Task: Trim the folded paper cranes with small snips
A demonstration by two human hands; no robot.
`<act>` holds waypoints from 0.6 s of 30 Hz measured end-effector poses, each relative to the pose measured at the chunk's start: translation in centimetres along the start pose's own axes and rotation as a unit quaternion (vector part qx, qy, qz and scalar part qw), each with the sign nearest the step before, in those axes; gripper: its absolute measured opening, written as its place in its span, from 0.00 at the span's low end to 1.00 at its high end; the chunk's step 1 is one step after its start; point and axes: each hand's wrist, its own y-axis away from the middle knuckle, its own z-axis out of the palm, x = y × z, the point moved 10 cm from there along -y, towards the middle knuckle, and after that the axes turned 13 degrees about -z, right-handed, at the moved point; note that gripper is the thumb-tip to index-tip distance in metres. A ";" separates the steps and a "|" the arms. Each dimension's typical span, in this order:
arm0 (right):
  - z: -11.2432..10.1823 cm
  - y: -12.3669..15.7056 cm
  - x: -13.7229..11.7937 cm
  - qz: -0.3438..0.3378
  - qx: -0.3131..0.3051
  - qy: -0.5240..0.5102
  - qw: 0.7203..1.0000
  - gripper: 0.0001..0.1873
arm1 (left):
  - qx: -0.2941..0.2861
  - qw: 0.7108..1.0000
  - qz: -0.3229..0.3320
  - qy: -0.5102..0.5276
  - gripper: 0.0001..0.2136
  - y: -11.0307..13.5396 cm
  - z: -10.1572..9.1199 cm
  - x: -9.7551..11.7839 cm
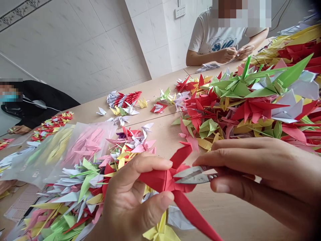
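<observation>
My left hand pinches a red folded paper crane between thumb and fingers, low in the middle of the view. My right hand grips small metal snips whose blades point left and touch the crane's body. One red wing sticks up, another slants down to the right.
Heaps of coloured paper cranes cover the wooden table at right, and more cranes lie at lower left beside clear plastic bags. A person in a white shirt folds paper opposite. Another person in black sits at left.
</observation>
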 end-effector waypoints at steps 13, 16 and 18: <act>5.1 -0.4 4.0 0.203 0.033 -0.336 0.919 0.16 | 0.098 0.973 0.184 -0.095 0.25 0.9 0.3 1.5; 4.8 -0.5 4.7 0.225 0.059 -0.313 0.921 0.19 | 0.037 0.985 0.158 -0.054 0.22 0.7 1.3 1.1; 4.5 -0.5 5.1 0.230 0.091 -0.337 0.909 0.17 | 0.005 0.992 0.121 -0.018 0.20 0.4 1.9 0.7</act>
